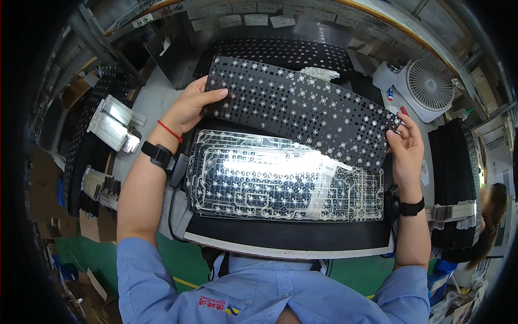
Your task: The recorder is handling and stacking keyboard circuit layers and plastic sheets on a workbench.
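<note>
A black perforated keyboard plate (291, 102) with rows of pale round domes is raised off the table and tilted, its right end lower. My left hand (189, 105) grips its left end, thumb lying on the top face. At the right end, my right hand (407, 146) pinches the edge between thumb and fingers. Under and nearer than the plate lies a stack of clear keyboard membrane sheets (280, 194) with silvery traces. Strong glare hides part of the top sheet, and the plate covers its far right edge. Beneath the stack is a black board (286, 232).
Behind the held plate lie more black perforated plates (280, 48). A white fan (430, 83) and a marker (390, 93) stand back right. Stacked dark plates with flat silvery tails flank me at left (91, 140) and right (453, 178). Another person (491, 216) is at far right.
</note>
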{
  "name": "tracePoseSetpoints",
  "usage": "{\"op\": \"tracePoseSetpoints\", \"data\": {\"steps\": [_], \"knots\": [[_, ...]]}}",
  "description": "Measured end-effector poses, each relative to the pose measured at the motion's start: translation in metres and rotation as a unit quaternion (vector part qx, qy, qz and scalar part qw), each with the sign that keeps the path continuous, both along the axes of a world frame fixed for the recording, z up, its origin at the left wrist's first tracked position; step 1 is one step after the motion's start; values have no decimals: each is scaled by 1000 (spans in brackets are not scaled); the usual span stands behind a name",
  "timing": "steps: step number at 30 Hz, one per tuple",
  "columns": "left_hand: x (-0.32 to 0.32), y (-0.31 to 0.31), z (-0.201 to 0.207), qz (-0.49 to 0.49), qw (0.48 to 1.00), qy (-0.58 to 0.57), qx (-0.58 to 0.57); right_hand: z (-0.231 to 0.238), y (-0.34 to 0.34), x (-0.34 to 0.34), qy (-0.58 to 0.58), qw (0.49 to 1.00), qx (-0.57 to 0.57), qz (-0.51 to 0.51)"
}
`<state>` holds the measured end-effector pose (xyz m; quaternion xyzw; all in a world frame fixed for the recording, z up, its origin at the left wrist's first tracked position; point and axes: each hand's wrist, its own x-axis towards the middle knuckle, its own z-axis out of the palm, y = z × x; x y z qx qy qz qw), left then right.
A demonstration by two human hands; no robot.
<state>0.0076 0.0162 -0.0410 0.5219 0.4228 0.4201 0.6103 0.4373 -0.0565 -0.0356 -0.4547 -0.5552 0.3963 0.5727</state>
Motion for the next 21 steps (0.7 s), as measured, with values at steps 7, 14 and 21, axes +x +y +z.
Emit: {"op": "tracePoseSetpoints", "data": {"steps": [7,14,21], "knots": [[8,-3,4,30,998,46,33,0,-1,-1,6,999,19,25],[10,-4,5,57,994,82,33,-1,-2,0,10,999,39,31],[4,3,-3,50,998,31,24,-1,-2,0,-5,999,24,26]]}}
